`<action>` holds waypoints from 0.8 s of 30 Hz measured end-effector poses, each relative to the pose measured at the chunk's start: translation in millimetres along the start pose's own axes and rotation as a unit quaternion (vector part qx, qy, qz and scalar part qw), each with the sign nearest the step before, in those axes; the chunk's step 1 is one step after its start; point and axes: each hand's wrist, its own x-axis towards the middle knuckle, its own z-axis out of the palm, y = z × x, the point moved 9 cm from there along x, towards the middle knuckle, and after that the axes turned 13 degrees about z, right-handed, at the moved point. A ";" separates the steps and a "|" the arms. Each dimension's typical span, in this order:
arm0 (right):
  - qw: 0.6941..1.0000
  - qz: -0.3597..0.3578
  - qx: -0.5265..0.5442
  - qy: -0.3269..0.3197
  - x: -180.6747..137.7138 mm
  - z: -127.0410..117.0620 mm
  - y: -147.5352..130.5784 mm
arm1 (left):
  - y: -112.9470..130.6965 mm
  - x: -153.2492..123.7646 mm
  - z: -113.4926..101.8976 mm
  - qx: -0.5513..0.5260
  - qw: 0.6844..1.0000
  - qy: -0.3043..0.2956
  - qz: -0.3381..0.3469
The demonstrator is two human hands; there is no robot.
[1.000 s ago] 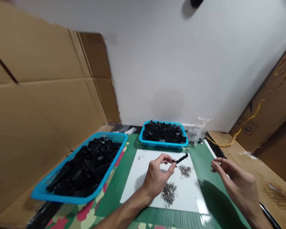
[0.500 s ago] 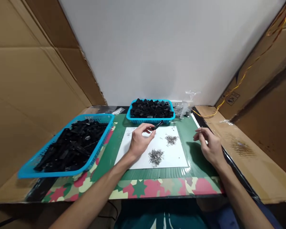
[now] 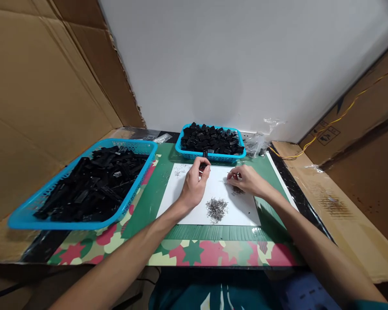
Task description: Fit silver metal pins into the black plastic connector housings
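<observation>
My left hand (image 3: 194,184) is closed over the white sheet (image 3: 174,202), gripping a slim black plastic piece (image 3: 205,153) whose end sticks up past the fingers. To its right, my right hand (image 3: 248,181) pinches a thin metal pin (image 3: 230,173) that points toward the left hand. Partly under the right hand lies a small heap of metal pins (image 3: 238,190). A larger heap of similar pins (image 3: 217,209) sits nearer to me on the sheet. Some scattered pins (image 3: 180,172) lie at the sheet's far left corner.
A large blue basket (image 3: 142,181) of black plastic pieces stands at the left. Behind the sheet is a smaller blue basket (image 3: 210,157) with black parts. Clear plastic bags (image 3: 255,144) lie beside it. Cardboard walls (image 3: 51,77) flank the table, and a yellow cable (image 3: 336,114) hangs at right.
My right hand has moved left, from over the green mat to the smaller pin heap. My left hand has turned the black piece more upright. The camera view has shifted slightly.
</observation>
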 end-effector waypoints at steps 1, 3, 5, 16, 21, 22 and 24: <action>1.000 0.001 0.003 0.006 2.4 2.2 0.1 | -0.2 -0.6 0.1 0.000 1.000 -0.003 -0.004; 1.000 -0.002 0.014 0.021 2.3 6.8 -1.1 | -0.9 -1.8 3.4 -0.011 1.000 -0.015 -0.015; 0.999 -0.008 0.021 0.025 -1.1 12.9 -3.4 | -1.6 -2.9 8.6 -0.030 0.999 -0.027 -0.025; 0.994 -0.095 0.039 -0.038 -28.0 14.6 -24.0 | 4.1 -7.0 22.2 -0.057 0.994 -0.086 -0.029; 0.988 -0.111 0.043 -0.095 -39.7 18.2 -25.8 | 4.1 -6.8 25.8 -0.051 0.992 -0.112 -0.030; 0.988 -0.111 0.042 -0.100 -40.7 18.6 -25.0 | 3.7 -6.8 26.1 -0.049 0.992 -0.113 -0.031; 0.987 -0.114 0.042 -0.105 -41.8 18.9 -24.2 | 3.3 -6.8 26.4 -0.044 0.992 -0.115 -0.032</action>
